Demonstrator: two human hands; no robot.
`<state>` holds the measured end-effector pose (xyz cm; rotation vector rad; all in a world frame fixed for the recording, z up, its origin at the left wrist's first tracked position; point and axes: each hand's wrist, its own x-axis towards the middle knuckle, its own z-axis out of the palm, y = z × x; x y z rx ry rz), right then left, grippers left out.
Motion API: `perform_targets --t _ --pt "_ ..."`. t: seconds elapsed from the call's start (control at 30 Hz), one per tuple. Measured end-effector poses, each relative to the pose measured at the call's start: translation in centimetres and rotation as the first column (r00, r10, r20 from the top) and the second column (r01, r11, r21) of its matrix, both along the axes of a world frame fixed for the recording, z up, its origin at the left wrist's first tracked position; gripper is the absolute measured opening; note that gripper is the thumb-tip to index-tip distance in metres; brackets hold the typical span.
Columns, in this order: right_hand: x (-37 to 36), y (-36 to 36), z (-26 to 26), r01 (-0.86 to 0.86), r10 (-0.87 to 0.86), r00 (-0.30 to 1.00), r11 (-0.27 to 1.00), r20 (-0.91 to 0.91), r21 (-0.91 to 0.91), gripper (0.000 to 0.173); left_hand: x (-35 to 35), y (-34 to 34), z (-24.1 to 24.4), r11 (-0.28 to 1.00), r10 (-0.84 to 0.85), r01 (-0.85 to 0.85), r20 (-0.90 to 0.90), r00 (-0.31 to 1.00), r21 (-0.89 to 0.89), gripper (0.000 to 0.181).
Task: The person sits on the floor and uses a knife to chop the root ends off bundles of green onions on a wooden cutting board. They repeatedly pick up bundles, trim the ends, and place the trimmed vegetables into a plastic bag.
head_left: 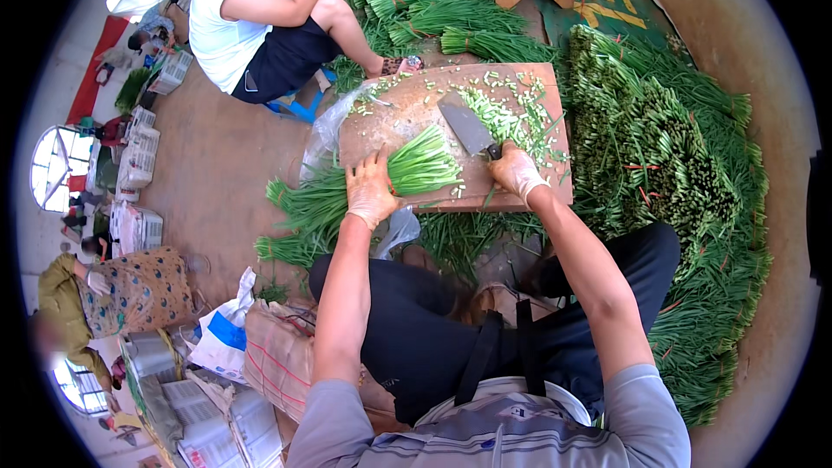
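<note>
My left hand [372, 190], in a thin translucent glove, lies over a bunch of long green stalks [426, 162] that look like garlic chives. The fingers press it onto a brown wooden board [403, 104], with pale stem ends pointing right and leaves trailing off the left edge. A red band shows beside the thumb. In my gloved right hand [518, 172] is the black handle of a cleaver [467, 125]. Its broad grey blade points up and left over the board, apart from the bunch. Short cut stem pieces [500, 110] are scattered behind and right of the blade.
Large piles of chive bunches [650, 149] rise right of the board, and more bunches [422, 0] lie beyond it. A seated person [260, 32] holds greens at the far left. Clear plastic [331, 123] hangs at the board's left edge. A woven sack [279, 351] sits left of my legs.
</note>
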<state>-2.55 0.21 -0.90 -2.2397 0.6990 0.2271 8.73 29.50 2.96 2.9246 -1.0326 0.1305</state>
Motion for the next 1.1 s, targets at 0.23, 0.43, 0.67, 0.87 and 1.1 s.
perform_targets --t 0.23,0.43,0.67,0.87,1.1 --pt "-1.3 0.8 -2.5 -0.234 0.241 0.97 0.96 0.031 -0.153 0.05 -1.7 -2.8 2.3 0.821 -0.384 0.377 0.073 0.92 -0.429 0.036" --pt "-1.0 3.7 -2.4 0.052 -0.088 0.958 0.989 0.273 0.138 0.051 -2.4 -4.3 1.1 0.839 -0.359 0.386 0.144 0.922 -0.384 0.024" --pt "-0.4 5.8 -0.7 -0.098 0.114 0.98 0.99 0.163 -0.102 0.027 -2.8 -5.1 0.5 0.883 -0.345 0.39 0.201 0.917 -0.262 0.022" --pt "-0.9 5.9 -1.4 -0.14 0.181 0.945 0.976 0.273 -0.165 0.024 -2.7 -5.9 -0.3 0.883 -0.319 0.38 0.243 0.916 -0.274 0.016" --pt "-1.1 6.0 -2.7 -0.137 0.227 0.9 0.958 0.373 -0.25 0.024 -3.2 -8.3 -0.6 0.912 -0.321 0.37 0.253 0.913 -0.176 0.016"
